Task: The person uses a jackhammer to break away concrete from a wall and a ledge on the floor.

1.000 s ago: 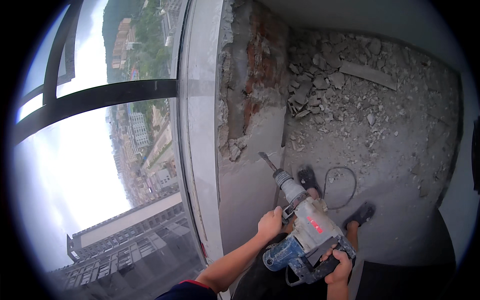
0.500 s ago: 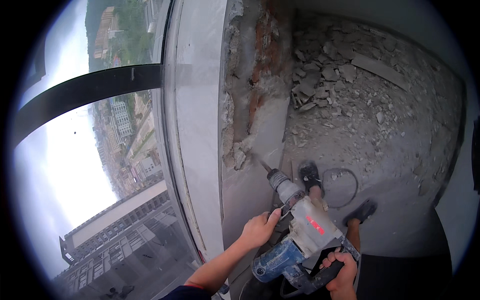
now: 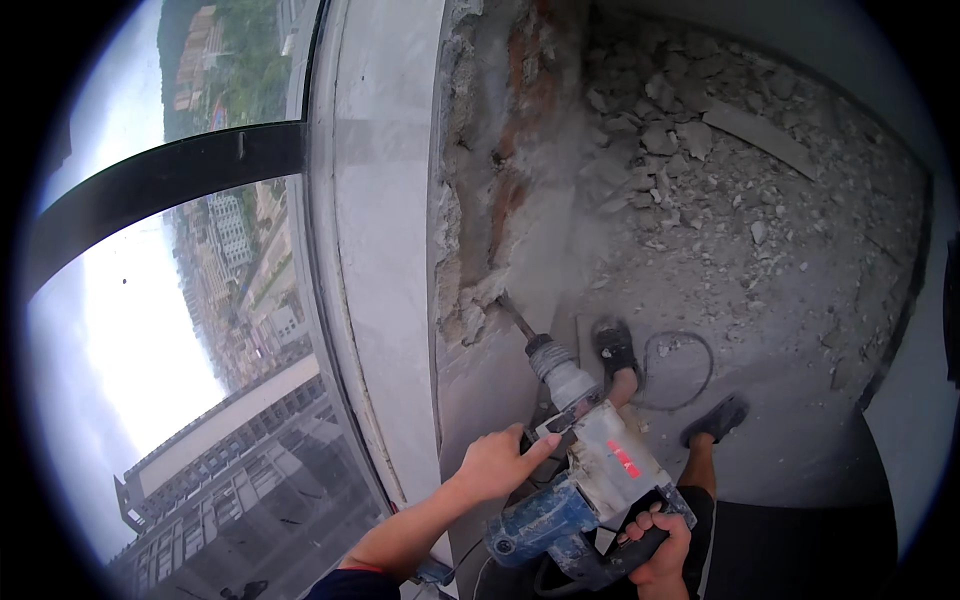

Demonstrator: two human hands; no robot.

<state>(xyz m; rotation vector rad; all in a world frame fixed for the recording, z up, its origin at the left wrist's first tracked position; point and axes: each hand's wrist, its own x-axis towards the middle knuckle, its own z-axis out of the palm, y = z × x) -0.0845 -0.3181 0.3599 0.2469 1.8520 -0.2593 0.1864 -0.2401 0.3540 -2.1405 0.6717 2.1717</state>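
Observation:
A dusty grey-and-blue demolition hammer (image 3: 612, 458) lies across both my hands, aimed up and to the left. Its steel chisel bit (image 3: 516, 316) meets the broken lower end of the chipped wall strip (image 3: 480, 305), where plaster is gone and reddish brick shows. My left hand (image 3: 500, 463) is closed around the side handle just behind the tool's front collar. My right hand (image 3: 660, 550) grips the rear handle, fingers wrapped round it. Haze hangs near the bit and blurs the wall's edge there.
Heaped plaster and masonry rubble (image 3: 665, 140) covers the floor beyond, with a long flat strip (image 3: 760, 138) on it. A looped cable (image 3: 708, 372) lies beside my dark shoes (image 3: 716, 420). On the left, a window (image 3: 130, 330) with a dark crossbar looks out over buildings far below.
The hammer and both hands have shifted slightly left. The bit's tip has moved left and up to the broken plaster edge, and dust has thickened above it.

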